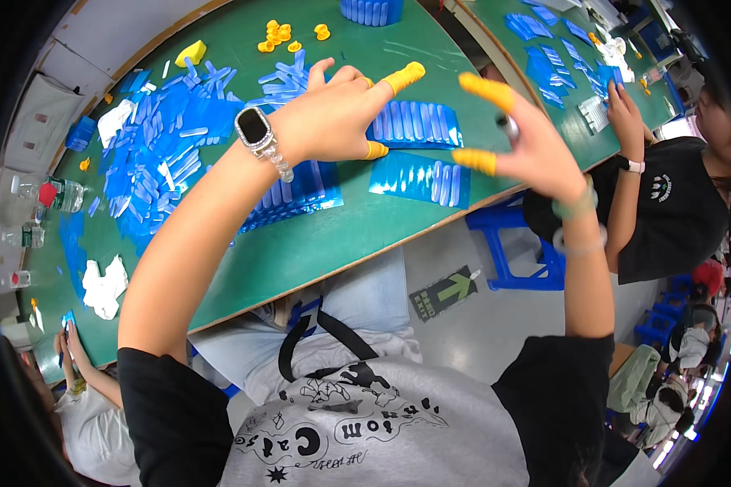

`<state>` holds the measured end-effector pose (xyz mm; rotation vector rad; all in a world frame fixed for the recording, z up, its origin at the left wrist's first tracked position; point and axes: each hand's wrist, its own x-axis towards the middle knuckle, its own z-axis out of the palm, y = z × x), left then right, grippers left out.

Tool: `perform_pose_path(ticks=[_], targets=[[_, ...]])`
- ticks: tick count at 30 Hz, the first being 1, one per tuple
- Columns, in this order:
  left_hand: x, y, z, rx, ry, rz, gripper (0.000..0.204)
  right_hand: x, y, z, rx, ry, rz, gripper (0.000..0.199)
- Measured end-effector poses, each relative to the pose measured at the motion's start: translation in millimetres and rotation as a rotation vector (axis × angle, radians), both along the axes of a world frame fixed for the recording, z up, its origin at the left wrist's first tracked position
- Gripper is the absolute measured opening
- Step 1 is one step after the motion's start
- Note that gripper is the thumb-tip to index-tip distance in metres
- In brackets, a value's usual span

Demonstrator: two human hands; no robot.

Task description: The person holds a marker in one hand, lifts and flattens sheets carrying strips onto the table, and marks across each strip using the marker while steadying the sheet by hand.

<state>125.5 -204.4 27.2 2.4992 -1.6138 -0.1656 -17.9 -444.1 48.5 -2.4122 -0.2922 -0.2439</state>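
My left hand (333,118), with yellow finger cots on thumb and index finger, reaches across the green table with its fingers apart. Just right of it lies a blue film sheet with a row of pale blue strips (418,123); the thumb is at its lower left corner, and I cannot tell whether it touches. Nearer me is a second blue sheet (398,174) bearing a few strips at its right end. Above the table edge, my right hand (536,146) has its cot-covered thumb and index finger spread. A pen-like tool (508,128) sticks out from its palm, its rest hidden.
A heap of blue film and loose strips (166,146) covers the table's left part. Yellow finger cots (280,34) lie at the far side. Bottles (61,193) stand at left. A co-worker (666,195) sits at right beside a blue stool (516,243).
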Motion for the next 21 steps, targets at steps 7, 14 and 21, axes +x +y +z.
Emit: perform_pose_path(ticks=[7, 14, 21], targets=[[-4.4, -7.4, 6.1, 0.015, 0.050, 0.023, 0.102, -87.9, 25.5, -48.6, -0.622, -0.228, 0.044, 0.042], [-0.3, -1.5, 11.7, -0.002, 0.050, 0.015, 0.107, -120.2, -25.9, -43.5, -0.622, -0.386, -0.188, 0.031], [-8.2, 10.4, 2.1, -0.062, 0.060, 0.044, 0.109, -63.9, -44.7, -42.9, -0.661, -0.310, -0.313, 0.042]])
